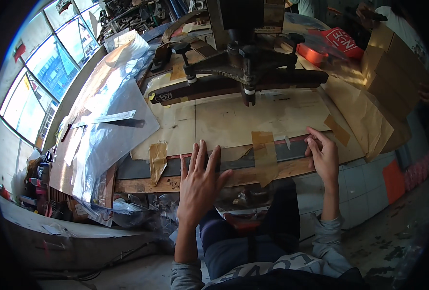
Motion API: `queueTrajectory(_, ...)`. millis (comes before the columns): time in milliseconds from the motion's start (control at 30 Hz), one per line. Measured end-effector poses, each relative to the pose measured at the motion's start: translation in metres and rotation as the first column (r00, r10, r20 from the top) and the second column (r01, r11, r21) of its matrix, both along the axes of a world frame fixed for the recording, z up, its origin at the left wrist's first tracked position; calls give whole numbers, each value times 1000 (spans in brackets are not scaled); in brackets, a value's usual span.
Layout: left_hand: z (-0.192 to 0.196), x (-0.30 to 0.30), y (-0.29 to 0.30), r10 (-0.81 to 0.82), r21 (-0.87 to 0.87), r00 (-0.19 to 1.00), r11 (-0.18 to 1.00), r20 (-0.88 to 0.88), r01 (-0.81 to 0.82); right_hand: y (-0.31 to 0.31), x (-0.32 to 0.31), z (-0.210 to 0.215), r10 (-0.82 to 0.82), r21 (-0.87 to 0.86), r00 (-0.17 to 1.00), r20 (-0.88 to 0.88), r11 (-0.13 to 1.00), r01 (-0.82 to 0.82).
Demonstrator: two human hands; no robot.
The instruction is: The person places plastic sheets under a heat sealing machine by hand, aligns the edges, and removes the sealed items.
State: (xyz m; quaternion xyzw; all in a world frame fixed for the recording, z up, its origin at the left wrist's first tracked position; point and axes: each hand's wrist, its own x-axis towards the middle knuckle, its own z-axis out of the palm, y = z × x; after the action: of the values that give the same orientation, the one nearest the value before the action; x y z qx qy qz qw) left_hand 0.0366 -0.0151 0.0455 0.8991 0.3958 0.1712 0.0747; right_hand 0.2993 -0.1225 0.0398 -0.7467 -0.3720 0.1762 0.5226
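Note:
My left hand (198, 175) lies with fingers spread on the front edge of the worktable, its fingertips on a dark grey strip (292, 149) and a pale tan sheet (224, 118). At the strip's right end my right hand (325, 157) is curled, thumb and fingers close together; whatever may be between them is too small to make out. Brown tape pieces (264, 159) cross the strip between my hands, and another tape piece (158, 162) lies left of my left hand. Above the sheet hangs a dark machine head (243, 65) with a long crossbar (282, 79).
Clear plastic sheeting (105, 92) covers the table's left side, with a metal ruler (105, 118) on it. At the right are folded brown cardboard (388, 72), an orange tape roll (312, 54) and a red bag (342, 43). Another person (393, 19) stands at the far right.

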Motion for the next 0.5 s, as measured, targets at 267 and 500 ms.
queueTrajectory(267,-3,-1,3,12,14,1000,1000,11,-12,4,-5,9,-4,-96,998,64,995,11)
queueTrajectory(500,0,-2,3,-14,10,999,1000,39,14,5,-2,1,7,-46,993,115,999,-2)
